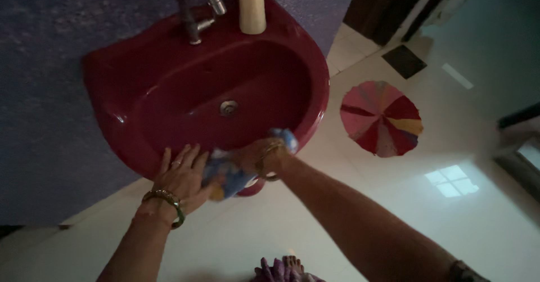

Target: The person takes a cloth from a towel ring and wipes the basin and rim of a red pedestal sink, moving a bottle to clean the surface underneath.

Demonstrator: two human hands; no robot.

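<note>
Cloth (228,176), blue with patches of other colours, lies bunched against the near rim of the dark red wash basin (118,99), at the front edge closest to the person. Its long axis runs along that rim, from the left hand across to the right wrist, one end rising toward the basin's right front edge where a blue fold shows just past the bangles. The left hand (183,175) rests flat on the front rim with its fingers (181,157) spread wide and pointing into the bowl; a ring shows on one finger, and a green and gold bangle (169,200) circles the wrist. The heel of this hand touches the cloth's left end. The right hand (261,157) is pressed onto the cloth beside the left, its fingers seemingly curled around the fabric, though the dim, blurred view makes the grip hard to judge. Gold bangles (269,159) sit at that wrist. Inside the bowl the metal drain (228,108) lies near the centre, well apart from both hands. At the basin's far edge stand a metal tap (194,17) and a pale upright pipe (251,6). On the floor (450,226) to the right lies a round multicoloured mat (382,118).
</note>
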